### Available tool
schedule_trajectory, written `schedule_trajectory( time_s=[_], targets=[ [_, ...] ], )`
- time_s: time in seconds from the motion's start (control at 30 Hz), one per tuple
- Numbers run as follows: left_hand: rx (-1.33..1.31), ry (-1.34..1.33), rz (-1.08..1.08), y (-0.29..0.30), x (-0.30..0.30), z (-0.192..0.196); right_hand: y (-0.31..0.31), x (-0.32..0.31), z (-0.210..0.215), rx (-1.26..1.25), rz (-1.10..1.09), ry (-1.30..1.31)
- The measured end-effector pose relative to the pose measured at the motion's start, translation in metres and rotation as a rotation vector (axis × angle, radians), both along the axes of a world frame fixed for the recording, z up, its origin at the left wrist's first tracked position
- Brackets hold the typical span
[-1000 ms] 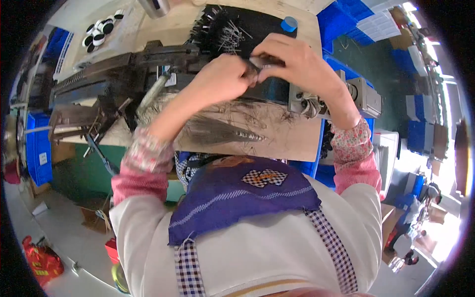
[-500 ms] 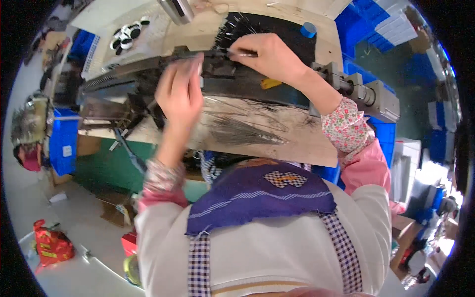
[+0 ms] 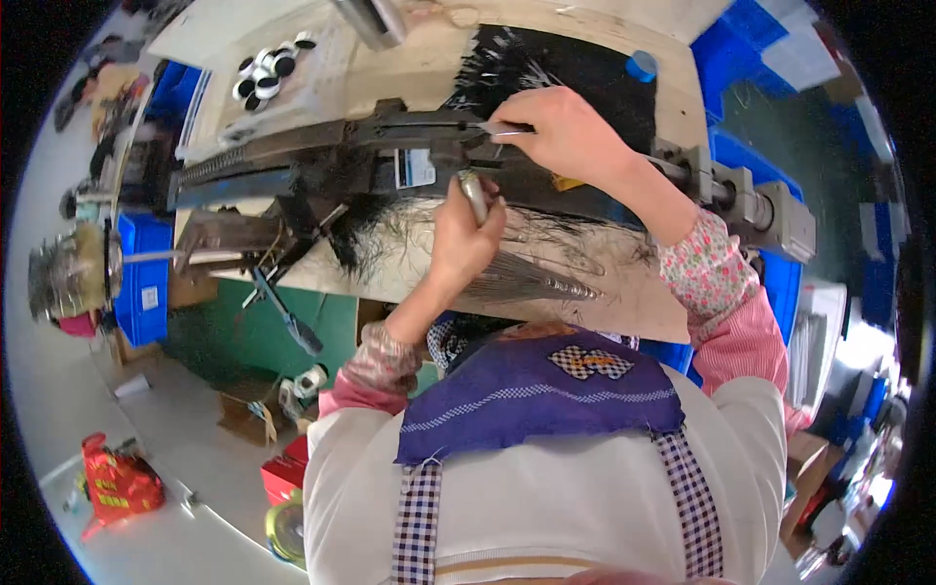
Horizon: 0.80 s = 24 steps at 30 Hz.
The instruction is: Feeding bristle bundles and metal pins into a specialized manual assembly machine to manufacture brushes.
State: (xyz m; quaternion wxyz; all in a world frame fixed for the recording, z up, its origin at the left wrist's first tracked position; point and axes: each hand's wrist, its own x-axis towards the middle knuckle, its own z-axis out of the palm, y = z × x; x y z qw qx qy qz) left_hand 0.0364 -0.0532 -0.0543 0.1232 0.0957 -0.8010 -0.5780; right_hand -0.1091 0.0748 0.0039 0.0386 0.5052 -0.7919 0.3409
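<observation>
My left hand (image 3: 460,239) is closed round a short, shiny metal cylindrical handle (image 3: 475,198) at the front of a long dark metal bench device (image 3: 385,174). To its right and farther off, my right hand (image 3: 565,127) pinches a slim metal tool (image 3: 509,129), which looks like tweezers. Its tip lies close to the top of the device, at the middle. Anything very fine at that tip is too small to make out. On the wooden table, just nearer than the device, rests a fanned bundle of thin wires (image 3: 541,278).
Behind the device lies a black mat (image 3: 595,93) with loose bristles and a blue round cap (image 3: 642,66). Several black-and-white round pieces (image 3: 263,80) sit at the far left. A metal cylinder (image 3: 372,21) stands at the back. A grey motor-like block (image 3: 785,219) juts out at the right.
My left hand has moved right and nearer me, from the top of the device to the metal handle, and closed on it. My right hand keeps the slim tool near the device. The view has shifted slightly.
</observation>
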Motion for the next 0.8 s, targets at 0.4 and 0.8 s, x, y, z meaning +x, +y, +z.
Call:
schedule_trajectory(
  time_s=[0.4, 0.8],
  targets=[
    [0.701, -0.1, 0.612, -0.138, 0.072, -0.015, 0.07, 0.039, -0.061, 0.512, -0.502, 0.115],
    [0.615, 0.399, 0.408, -0.032, 0.045, 0.014, 0.128, 0.088, -0.006, 0.222, -0.233, -0.255]
  ],
)
